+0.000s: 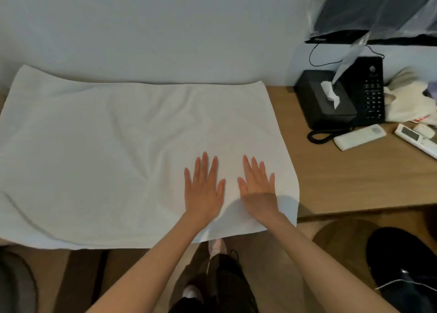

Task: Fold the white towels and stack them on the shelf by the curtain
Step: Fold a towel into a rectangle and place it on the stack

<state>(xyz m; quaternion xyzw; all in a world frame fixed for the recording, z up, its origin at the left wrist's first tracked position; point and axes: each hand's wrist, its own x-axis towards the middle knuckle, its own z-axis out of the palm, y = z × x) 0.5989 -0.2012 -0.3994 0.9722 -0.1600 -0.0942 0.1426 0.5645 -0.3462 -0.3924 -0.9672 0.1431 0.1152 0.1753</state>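
Observation:
A large white towel (123,147) lies spread flat over the wooden desk (350,182), its near edge hanging slightly past the desk's front. It has soft wrinkles across the middle and left. My left hand (204,189) lies palm down on the towel near its front right part, fingers straight and spread. My right hand (259,189) rests flat beside it, closer to the towel's right edge, fingers also straight. Neither hand grips the cloth. No shelf or curtain is in view.
On the desk's right stand a black tissue box (325,104), a black telephone (370,92), two white remotes (359,137) and a crumpled cream cloth (409,99). A plastic-covered screen (378,12) hangs above. A black round stool (404,263) sits at lower right.

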